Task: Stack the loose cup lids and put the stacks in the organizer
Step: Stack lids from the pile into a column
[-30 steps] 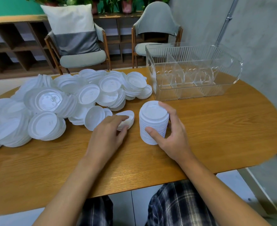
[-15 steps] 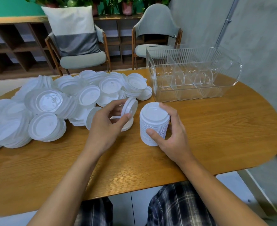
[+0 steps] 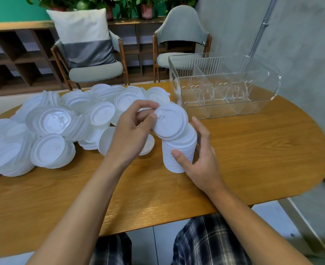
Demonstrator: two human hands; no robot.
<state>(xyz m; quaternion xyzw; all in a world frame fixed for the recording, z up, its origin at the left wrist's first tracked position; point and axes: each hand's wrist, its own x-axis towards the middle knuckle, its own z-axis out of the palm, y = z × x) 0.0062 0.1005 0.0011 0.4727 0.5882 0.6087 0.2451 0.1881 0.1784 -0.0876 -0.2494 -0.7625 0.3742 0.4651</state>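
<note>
- Two hands meet at the centre of the frame. The left hand pinches one lid by its left edge, between thumb and fingertips.
- One lid only is off the table. It is white and round, with a raised rim and a small moulded mark near the edge. It is tilted, top face toward the camera, directly over the stack. Whether its lower edge touches the stack cannot be told.
- One stack of nested white lids stands upright on the table, just right of centre. Its thin rims are too many and too fine to count.
- The right hand holds that stack, thumb pressed on the near side and fingers curved round the right side.
- Dozens of loose lids lie heaped over the left half of the frame. Some are nested in short leaning piles; all are white or milky.
- One organizer of clear ribbed plastic, with dividers inside, sits on the table at the upper right, behind the stack and apart from it.
- Two chairs stand beyond the table along the top. The left one carries one white-and-grey cushion.
</note>
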